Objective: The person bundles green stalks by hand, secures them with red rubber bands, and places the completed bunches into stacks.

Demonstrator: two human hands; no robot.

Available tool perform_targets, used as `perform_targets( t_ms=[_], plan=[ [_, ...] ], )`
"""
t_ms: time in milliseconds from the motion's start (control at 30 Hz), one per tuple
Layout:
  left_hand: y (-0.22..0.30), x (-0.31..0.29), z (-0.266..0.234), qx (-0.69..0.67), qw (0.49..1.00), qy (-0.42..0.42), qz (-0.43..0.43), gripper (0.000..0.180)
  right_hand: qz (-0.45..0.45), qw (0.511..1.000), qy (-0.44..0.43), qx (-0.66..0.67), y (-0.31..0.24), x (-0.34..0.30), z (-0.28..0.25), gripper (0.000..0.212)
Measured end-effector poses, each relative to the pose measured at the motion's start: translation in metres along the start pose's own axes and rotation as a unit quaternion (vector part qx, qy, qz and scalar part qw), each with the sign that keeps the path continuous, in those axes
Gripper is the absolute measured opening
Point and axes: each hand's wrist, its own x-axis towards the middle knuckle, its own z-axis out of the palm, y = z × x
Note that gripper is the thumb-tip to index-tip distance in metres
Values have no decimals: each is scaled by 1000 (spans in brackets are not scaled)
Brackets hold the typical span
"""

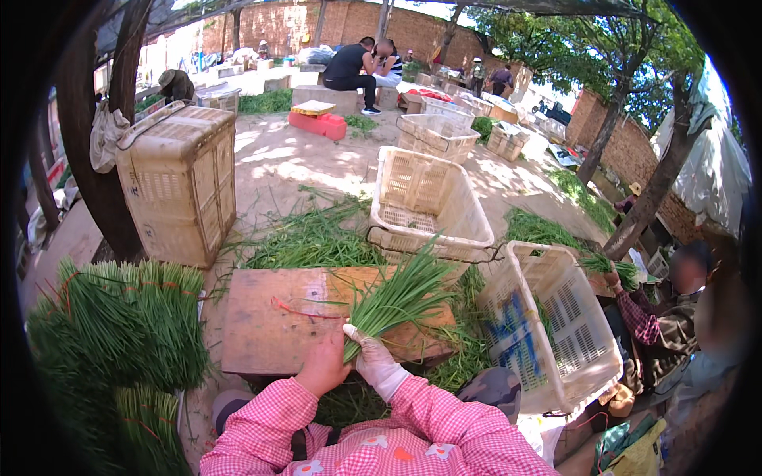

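Note:
Over a low wooden table (262,337), both my hands close round the cut ends of a bunch of green chives (403,297). Its leaves fan out away from me to the upper right. My left hand (324,362) is bare and grips the base from the left. My right hand (376,363), in a whitish glove, wraps the base from the right, thumb up against the stems. A thin red tie (305,309) lies on the tabletop, left of the leaves. At my left are stacked chive bundles (163,317) bound with red ties.
Loose chives (317,238) cover the ground beyond the table. An upright plastic crate (429,186) stands past it, and a tilted crate (548,325) at right. A tall crate (178,182) rises at left by a tree trunk. A co-worker (667,317) sits at right, holding chives.

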Motion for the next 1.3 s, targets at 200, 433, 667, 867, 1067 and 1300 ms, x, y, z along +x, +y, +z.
perform_targets(
  t_ms=[200, 433, 667, 867, 1067, 1300],
  plan=[
    [-31, -7, -16, -495, 839, -128, -184, 90, 33, 990, -119, -66, -25, -27, 20, 37],
    [-6, -12, -11, -625, 707, -267, -194, 29, 81, 975, -101, -178, -38, -42, 12, 39],
    [-9, -14, -10, -579, 749, -259, -192, 24, -7, 994, -5, -105, -61, -2, -14, 21],
    [-5, -15, -17, -659, 641, -292, -265, 22, -172, 972, 128, -94, -175, 29, -76, 15],
    [-9, -12, -8, -697, 612, -261, -267, 20, -252, 864, 274, -341, -237, -25, -77, 67],
    [-13, -13, -7, -715, 602, -235, -266, 21, -318, 765, 30, -560, -151, -65, 13, 36]
  ],
)
